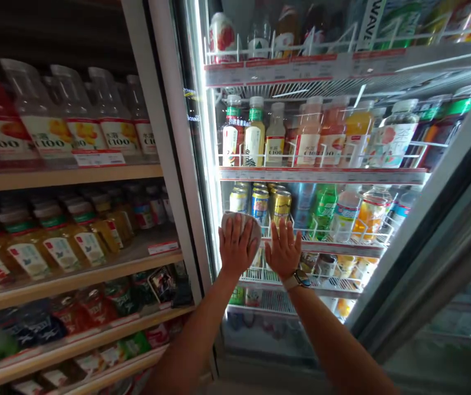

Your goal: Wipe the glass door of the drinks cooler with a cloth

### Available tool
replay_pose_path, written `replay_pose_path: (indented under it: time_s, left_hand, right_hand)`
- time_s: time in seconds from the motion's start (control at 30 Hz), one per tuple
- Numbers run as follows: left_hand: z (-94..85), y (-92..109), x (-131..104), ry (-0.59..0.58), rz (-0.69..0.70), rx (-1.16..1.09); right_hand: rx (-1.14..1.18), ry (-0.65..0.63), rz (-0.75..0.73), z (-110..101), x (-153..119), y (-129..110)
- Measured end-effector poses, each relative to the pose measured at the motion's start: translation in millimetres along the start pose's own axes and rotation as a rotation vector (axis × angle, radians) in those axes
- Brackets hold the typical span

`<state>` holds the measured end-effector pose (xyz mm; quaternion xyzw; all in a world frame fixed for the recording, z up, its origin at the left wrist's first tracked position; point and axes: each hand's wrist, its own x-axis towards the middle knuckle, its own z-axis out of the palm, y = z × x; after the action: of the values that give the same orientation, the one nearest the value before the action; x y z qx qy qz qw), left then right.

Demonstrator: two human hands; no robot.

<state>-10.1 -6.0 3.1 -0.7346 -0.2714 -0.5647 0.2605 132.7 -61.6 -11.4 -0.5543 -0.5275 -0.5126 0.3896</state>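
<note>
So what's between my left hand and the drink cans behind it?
In the head view, a pale cloth under your left hand, then what looks like the glass door, with the cans behind.

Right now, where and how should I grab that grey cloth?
Best to pinch the grey cloth by its upper-right edge, coming from above. That rounded edge pokes out past the left hand, which spreads over much of the rest, and the right hand seems close beside it, so the side looks tighter.
</note>
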Motion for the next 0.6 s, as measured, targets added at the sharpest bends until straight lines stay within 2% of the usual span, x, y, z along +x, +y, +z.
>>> replay_pose_path:
  time_s: [0.1,0.17,0.2,0.27,0.47,0.53,0.6]
  left_hand:
    - [-0.3,2,40,0.05,-0.052,-0.011]
    - [3.8,4,50,0.087,-0.05,0.006]
    - [6.6,6,47,0.096,-0.047,0.021]
    - [12.7,9,28,0.089,-0.047,0.055]
    - [24.6,19,-70,0.051,-0.007,0.081]
    - [24.8,19,-83,0.053,0.014,0.061]
    - [23.0,18,-78,0.03,0.021,0.053]
  right_hand:
    - [0.027,-0.008,0.023,0,0,1]
    - [0.03,-0.005,0.021,0,-1,2]
    - [0.028,-0.005,0.018,0,-1,2]
    - [0.032,-0.012,0.022,1,-3,2]
    - [-0.013,-0.052,0.06,2,-9,-2]
    - [-0.016,-0.044,0.057,2,-9,-2]
    - [0.0,-0.034,0.063,3,-10,-2]
